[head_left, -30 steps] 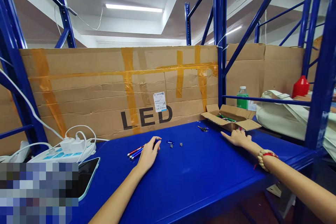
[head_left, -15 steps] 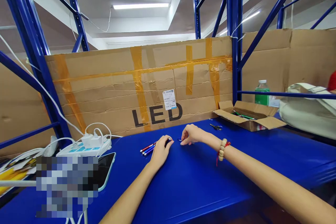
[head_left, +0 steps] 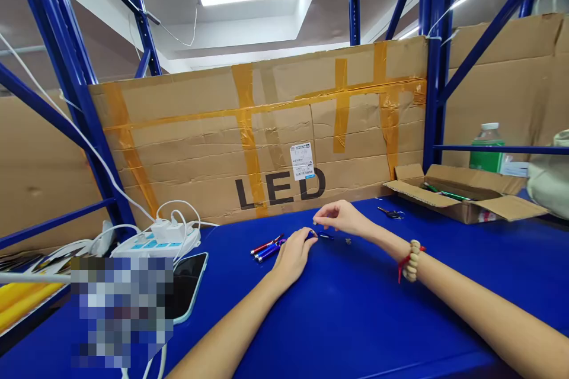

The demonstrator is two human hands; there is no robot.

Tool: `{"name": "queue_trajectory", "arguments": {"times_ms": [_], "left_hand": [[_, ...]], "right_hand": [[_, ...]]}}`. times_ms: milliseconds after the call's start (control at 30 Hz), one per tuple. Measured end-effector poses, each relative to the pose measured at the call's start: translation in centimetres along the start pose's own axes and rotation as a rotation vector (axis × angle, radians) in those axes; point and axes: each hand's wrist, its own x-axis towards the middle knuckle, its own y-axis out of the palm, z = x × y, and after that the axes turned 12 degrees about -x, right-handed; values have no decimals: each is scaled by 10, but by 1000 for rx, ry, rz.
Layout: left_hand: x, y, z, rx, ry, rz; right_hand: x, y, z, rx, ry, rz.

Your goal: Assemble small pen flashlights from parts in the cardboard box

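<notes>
At the left, a white power strip point(head_left: 146, 244) with plugged-in cables is seen on the blue table point(head_left: 355, 314), and a dark-screened phone point(head_left: 189, 284) is laid nearer. To their right, a red pen point(head_left: 265, 245) and blue pens point(head_left: 269, 251) are set side by side, their right ends covered by the left hand point(head_left: 293, 254). Its fingers are curled nearly closed, and a dark blue piece point(head_left: 313, 233), mostly hidden, is held at the fingertips. Just beyond, the right hand point(head_left: 340, 217) is raised slightly, thumb and forefinger brought together; a tiny metal piece point(head_left: 315, 222) is pinched at their tips. Beneath it, a short blue part point(head_left: 326, 236) is left on the table, with a small metal fitting point(head_left: 348, 241) to its right. Farther right, keys point(head_left: 391, 213) are placed near an open cardboard box point(head_left: 462, 210), in which green pens point(head_left: 448, 193) are contained. A green bottle point(head_left: 486, 157) is stood beyond the box.
</notes>
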Motion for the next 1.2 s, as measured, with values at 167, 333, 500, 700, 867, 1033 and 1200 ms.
{"name": "queue_trajectory", "arguments": {"times_ms": [167, 333, 500, 700, 867, 1033, 1200], "left_hand": [[-1, -1, 0, -67, 26, -17], [-2, -2, 0, -116, 45, 1], [-6, -2, -3, -41, 70, 60], [-9, 0, -6, 79, 75, 115], [-11, 0, -2, 155, 80, 20], [-10, -2, -5, 177, 83, 47], [-8, -3, -10, 43, 33, 70]], "right_hand": [[-4, 3, 7, 142, -52, 63], [-7, 2, 10, 145, -25, 118], [-9, -3, 1, 162, -23, 203], [-12, 1, -13, 162, -80, 201], [-21, 11, 1, 213, 99, 120], [-29, 13, 12, 366, 356, 188], [-27, 8, 11, 392, 357, 244]]}}
